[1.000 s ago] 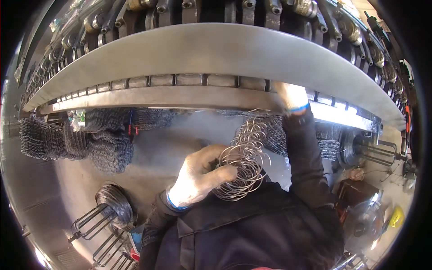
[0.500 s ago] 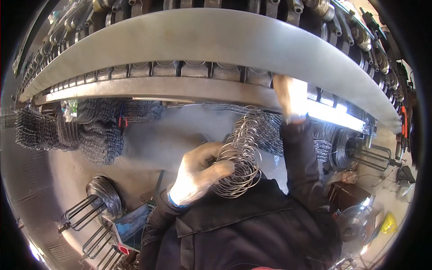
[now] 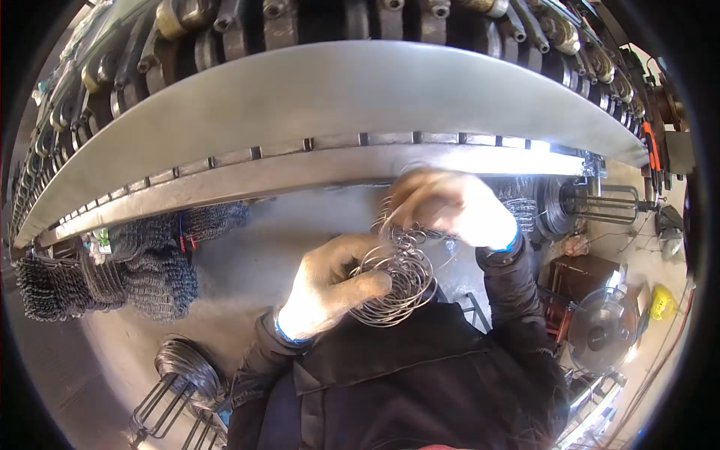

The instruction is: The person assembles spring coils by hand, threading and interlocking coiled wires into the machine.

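A loose bundle of thin metal wire rings [image 3: 407, 294] hangs in front of my chest. My left hand [image 3: 322, 283], in a pale work glove with a blue cuff, is closed round it, thumb across the rings. At the bundle's far end my gloved right hand [image 3: 457, 206] curls its fingers round a wire ring, somewhat smeared by motion. Just beyond both hands runs a long metal rail [image 3: 315, 166] with dark, evenly spaced notches behind it. A broad, smooth metal guard [image 3: 345, 90] covers the machine above the rail.
Dark wire mesh [image 3: 154, 274] hangs in folds below the rail at the left. Wire coils sit on frame holders, one coil [image 3: 184, 367] at lower left and another coil [image 3: 553, 208] at right. A round fan [image 3: 602, 330] and a brown box [image 3: 581, 277] stand at lower right.
My right hand has come back from the rail down to the far end of the rings. My left hand keeps its grip. The view has shifted, bringing the guard lower.
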Tool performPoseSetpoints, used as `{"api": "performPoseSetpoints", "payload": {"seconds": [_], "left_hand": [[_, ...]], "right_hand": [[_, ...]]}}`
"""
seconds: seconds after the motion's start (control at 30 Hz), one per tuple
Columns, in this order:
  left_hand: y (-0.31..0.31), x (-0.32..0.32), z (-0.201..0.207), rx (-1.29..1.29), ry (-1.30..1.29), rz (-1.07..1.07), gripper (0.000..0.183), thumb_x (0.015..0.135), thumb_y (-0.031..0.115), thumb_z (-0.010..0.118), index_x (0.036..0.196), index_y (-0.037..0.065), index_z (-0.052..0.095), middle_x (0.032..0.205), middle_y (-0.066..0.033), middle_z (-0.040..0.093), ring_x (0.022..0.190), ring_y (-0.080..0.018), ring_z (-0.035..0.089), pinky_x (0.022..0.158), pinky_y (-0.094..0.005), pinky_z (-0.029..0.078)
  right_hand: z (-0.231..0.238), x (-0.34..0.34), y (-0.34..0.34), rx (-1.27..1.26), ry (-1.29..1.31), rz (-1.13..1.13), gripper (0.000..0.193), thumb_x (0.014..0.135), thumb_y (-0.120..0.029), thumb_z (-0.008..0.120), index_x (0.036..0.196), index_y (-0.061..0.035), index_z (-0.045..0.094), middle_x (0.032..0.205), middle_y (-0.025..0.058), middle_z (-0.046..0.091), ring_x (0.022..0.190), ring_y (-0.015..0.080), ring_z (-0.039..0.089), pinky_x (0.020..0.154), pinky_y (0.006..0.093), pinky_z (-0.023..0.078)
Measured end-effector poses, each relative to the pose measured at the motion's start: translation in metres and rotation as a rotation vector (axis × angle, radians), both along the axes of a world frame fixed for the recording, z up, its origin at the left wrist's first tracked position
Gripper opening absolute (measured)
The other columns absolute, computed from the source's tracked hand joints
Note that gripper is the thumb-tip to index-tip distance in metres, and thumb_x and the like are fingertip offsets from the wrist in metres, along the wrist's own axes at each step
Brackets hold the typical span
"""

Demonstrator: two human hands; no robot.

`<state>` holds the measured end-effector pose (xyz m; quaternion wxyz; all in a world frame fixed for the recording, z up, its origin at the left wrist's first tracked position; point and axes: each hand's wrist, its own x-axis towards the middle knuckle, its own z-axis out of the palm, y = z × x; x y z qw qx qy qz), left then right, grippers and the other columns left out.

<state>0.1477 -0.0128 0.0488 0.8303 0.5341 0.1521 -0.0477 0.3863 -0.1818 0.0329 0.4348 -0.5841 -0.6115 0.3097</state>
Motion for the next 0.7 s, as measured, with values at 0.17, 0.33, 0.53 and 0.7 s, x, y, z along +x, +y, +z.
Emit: {"api": "performPoseSetpoints", "payload": {"seconds": [0.17, 0.33, 0.53, 0.7], "left_hand": [[-0.025, 0.019, -0.001, -0.070, 0.088, 0.072, 0.038, 0.083, 0.004, 0.078, 0.117, -0.009, 0.067, 0.111, -0.0143, 0.070, 0.094, -0.0180, 0.066, 0.083, -0.0330, 0.055], [-0.057, 0.035, 0.003, -0.081, 0.043, 0.142, 0.041, 0.080, 0.004, 0.080, 0.117, -0.010, 0.066, 0.111, -0.0142, 0.070, 0.095, -0.0186, 0.066, 0.084, -0.0339, 0.055], [-0.088, 0.063, 0.010, -0.021, -0.013, 0.099, 0.050, 0.085, 0.008, 0.082, 0.129, -0.007, 0.063, 0.115, -0.0116, 0.070, 0.107, -0.0186, 0.065, 0.097, -0.0340, 0.051], [-0.110, 0.076, 0.005, 0.127, -0.092, 0.105, 0.050, 0.086, 0.007, 0.081, 0.130, -0.005, 0.063, 0.119, -0.0135, 0.068, 0.106, -0.0195, 0.065, 0.095, -0.0329, 0.053]], "right_hand": [[-0.106, 0.083, -0.028, -0.154, -0.905, -1.002, 0.027, 0.097, -0.010, 0.058, 0.123, -0.0046, 0.066, 0.113, 0.0157, 0.069, 0.099, 0.0342, 0.067, 0.095, 0.0440, 0.052], [-0.079, 0.110, -0.047, 0.026, -1.201, -0.847, 0.015, 0.095, -0.016, 0.061, 0.101, -0.0054, 0.071, 0.090, 0.0132, 0.069, 0.084, 0.0316, 0.068, 0.074, 0.0452, 0.055], [-0.011, 0.065, -0.070, -0.065, -0.156, -0.158, 0.038, 0.094, -0.027, 0.066, 0.123, -0.0019, 0.066, 0.112, 0.0172, 0.071, 0.104, 0.0327, 0.068, 0.095, 0.0428, 0.053], [-0.004, 0.073, -0.104, -0.032, 0.163, -0.292, 0.039, 0.091, -0.026, 0.068, 0.123, -0.0026, 0.066, 0.115, 0.0168, 0.070, 0.106, 0.0334, 0.067, 0.095, 0.0432, 0.053]]}}
